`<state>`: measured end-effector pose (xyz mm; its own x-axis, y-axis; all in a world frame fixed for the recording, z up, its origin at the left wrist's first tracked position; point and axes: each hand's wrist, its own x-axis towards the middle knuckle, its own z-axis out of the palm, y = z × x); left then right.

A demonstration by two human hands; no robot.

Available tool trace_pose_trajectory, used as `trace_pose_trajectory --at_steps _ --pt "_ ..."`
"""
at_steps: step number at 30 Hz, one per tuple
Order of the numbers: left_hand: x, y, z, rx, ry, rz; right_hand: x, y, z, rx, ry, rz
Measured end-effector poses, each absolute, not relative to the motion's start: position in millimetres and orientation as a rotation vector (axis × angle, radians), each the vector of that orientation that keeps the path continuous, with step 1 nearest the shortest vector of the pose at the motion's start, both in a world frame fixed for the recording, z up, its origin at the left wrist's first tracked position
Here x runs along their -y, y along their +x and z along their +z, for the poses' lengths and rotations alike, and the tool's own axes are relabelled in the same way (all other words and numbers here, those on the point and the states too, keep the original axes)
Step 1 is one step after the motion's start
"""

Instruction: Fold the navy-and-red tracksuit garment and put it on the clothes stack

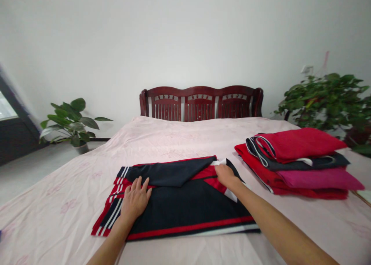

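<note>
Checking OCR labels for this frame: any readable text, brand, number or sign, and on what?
None readable.
Dark garment under the left hand and right hand: stripes only, no print.
Folded pile: no lettering visible.
Pink bedsheet: faint pattern, no words.

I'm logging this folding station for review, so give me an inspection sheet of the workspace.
Surface: bed with pale pink sheet, smooth.
Job's things: navy and red garment, partly folded, lying flat.
Clutter: stack of folded clothes to the right, apart from the garment.
Hands: left hand flat on the garment, fingers spread; right hand gripping its upper fold.
Cables: nothing seen.
Surroundings: wooden headboard, white wall, potted plant left, leafy plant right.
</note>
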<state>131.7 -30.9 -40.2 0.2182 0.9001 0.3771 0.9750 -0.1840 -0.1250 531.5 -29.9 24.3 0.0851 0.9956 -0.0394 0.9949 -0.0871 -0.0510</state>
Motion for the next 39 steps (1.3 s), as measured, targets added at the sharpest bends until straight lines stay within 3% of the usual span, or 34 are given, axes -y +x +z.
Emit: trace_pose_trajectory --at_steps 33,39 --pt "31 133 -40 1.802 -2.178 -0.312 25 569 14 1.687 -2.429 -0.015" --pt "35 136 -38 1.768 -2.168 -0.388 40 533 19 1.875 -2.126 -0.248"
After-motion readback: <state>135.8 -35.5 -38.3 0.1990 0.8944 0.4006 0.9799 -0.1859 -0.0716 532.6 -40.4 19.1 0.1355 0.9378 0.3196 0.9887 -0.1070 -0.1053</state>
